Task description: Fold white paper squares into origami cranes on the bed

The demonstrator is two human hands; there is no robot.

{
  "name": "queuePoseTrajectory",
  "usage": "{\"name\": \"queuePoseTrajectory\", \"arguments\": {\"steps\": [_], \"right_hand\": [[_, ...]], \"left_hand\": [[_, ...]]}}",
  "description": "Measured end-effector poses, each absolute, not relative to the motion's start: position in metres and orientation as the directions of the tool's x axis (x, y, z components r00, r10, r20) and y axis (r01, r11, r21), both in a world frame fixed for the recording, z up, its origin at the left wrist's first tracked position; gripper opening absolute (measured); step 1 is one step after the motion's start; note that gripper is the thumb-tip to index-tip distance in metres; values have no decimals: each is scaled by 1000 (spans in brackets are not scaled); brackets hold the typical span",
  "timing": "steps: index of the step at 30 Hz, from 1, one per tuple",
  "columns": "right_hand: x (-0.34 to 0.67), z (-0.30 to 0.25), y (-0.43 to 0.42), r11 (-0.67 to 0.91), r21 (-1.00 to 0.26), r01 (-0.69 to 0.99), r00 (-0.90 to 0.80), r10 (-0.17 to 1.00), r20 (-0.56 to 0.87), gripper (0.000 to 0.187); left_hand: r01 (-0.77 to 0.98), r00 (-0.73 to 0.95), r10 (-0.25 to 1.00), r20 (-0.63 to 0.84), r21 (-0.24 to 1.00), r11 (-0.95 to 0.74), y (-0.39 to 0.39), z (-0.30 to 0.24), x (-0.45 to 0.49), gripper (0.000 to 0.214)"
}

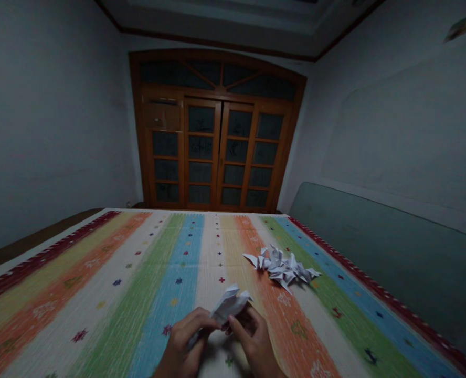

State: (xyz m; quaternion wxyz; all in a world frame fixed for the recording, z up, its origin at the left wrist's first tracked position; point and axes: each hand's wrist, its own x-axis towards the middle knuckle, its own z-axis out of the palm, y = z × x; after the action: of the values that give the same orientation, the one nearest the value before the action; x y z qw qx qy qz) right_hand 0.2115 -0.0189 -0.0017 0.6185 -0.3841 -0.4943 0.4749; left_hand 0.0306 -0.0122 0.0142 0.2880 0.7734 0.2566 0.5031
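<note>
Folded paper [230,305] pinched in left hand [189,335], right hand [253,336]; striped tablecloth [146,278] beneath, wooden doors [216,157] beyond

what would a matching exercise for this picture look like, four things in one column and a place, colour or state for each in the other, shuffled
1. folded paper piece
2. paper pile
3. tablecloth
4. wooden doors

A. striped in several colours
B. at the far end of the room, brown with panes
C. lying in a white heap, right of centre
D. between the left hand and right hand

Pairs: 1-D, 2-C, 3-A, 4-B
</note>
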Motion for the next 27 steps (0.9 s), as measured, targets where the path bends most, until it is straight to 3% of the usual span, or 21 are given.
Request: {"name": "queuePoseTrajectory", "arguments": {"steps": [4,10,14,20,27], "right_hand": [[211,-3,-18,225,-947,-231,59,974,218,48],[212,0,-17,188,-957,-222,100,981,169,55],[214,2,-17,166,-962,-215,95,984,148,55],[215,-1,-14,130,-963,-237,91,990,111,59],[216,-1,-14,108,-972,-211,104,991,87,58]], "left_hand": [[149,220,855,469,851,-504,-13,8,34,8],[177,175,939,296,929,-326,-16,18,36,37],[168,123,972,202,961,-221,-10,22,38,52],[120,107,991,75,989,-88,-3,19,39,55],[64,117,991,72,995,-80,-4,13,42,50]]}}
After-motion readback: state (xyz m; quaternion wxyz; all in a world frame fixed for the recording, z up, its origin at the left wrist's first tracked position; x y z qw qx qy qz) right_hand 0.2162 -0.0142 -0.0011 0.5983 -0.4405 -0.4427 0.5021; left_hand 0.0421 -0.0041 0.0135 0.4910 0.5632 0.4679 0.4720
